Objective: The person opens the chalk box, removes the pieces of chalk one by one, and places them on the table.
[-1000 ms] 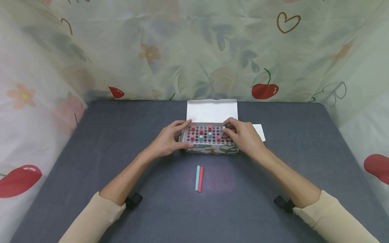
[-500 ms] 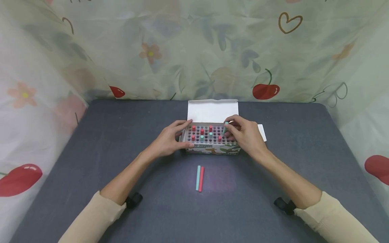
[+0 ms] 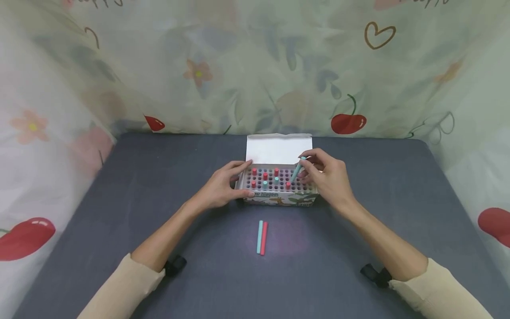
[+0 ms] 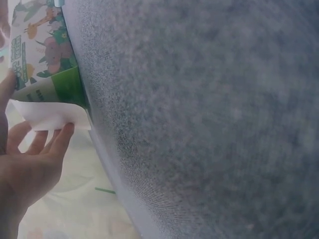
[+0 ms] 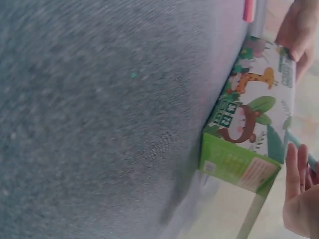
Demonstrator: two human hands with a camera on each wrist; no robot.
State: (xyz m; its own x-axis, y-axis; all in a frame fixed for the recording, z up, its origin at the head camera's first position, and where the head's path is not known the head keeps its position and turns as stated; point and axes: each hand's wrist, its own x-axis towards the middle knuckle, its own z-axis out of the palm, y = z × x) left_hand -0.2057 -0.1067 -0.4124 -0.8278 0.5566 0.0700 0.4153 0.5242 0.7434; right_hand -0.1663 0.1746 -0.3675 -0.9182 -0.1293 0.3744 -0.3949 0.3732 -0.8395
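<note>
My right hand pinches a teal chalk stick near its top. The chalk leans, its lower end close over the holes at the right part of the box. That box, printed with animals, holds a rack of round holes with several red and teal chalk ends standing up. My left hand grips the box's left end, thumb on the front and fingers toward the back. In the left wrist view its fingers lie against a white side flap. The right wrist view shows the box's green end.
On the table in front of the box lie a teal chalk and a red chalk, side by side. The box's white lid stands raised at the back. A patterned cloth hangs behind the dark table.
The teal chalk has come up out of the rack and now tilts, with more of its length showing. My right hand has moved up and slightly right; my left hand keeps its place.
</note>
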